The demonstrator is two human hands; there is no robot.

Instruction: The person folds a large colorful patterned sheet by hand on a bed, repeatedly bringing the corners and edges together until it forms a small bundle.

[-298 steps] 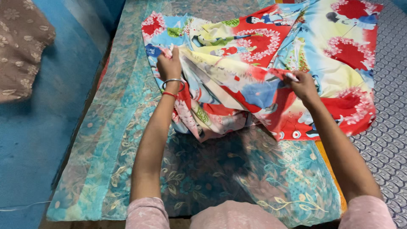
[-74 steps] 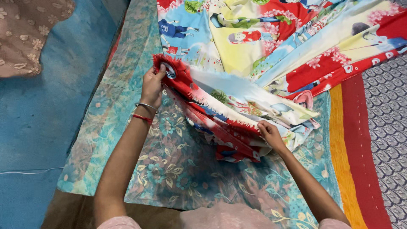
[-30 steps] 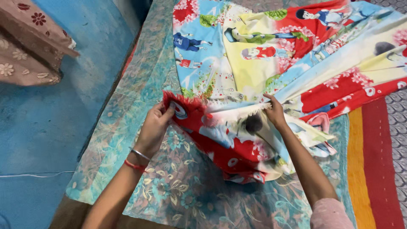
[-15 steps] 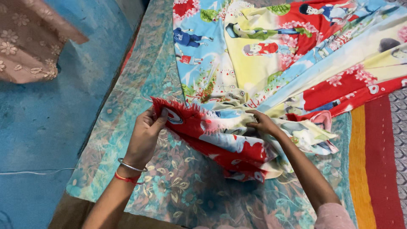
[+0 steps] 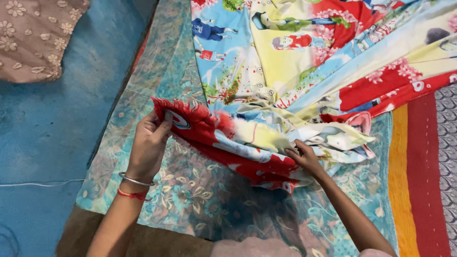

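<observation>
Nearest the camera, a strip of pink sleeve (image 5: 257,247) shows at the bottom edge, and both bare forearms reach up from it over a teal floral sheet (image 5: 190,190) that covers the bed. The left wrist wears a silver bangle (image 5: 135,180) and a red thread (image 5: 132,194) just below it.

The left hand (image 5: 150,147) is clenched on the frayed red corner of a bright printed cloth (image 5: 285,71), thumb on top and fingers curled beneath, holding that corner lifted off the sheet. The right hand (image 5: 304,157) pinches a gathered fold of the same cloth further along its edge, fingers closed on the fabric, low and close to the sheet. Between the two hands the cloth hangs as a bunched red, yellow and pale blue band, throwing a shadow on the sheet under it.

Beyond the hands the cloth spreads out flat across the bed toward the top edge, with cartoon figures, red patches with pink flowers, yellow and sky-blue panels. To the right of it run an orange stripe (image 5: 399,181) and a red stripe (image 5: 425,181), then a grey patterned mat (image 5: 447,143) at the far right edge.

On the left, beside the bed, is a blue floor (image 5: 47,133) with a thin white cord (image 5: 38,183) lying across it. In the far left corner lies a brown flowered fabric (image 5: 33,38)
</observation>
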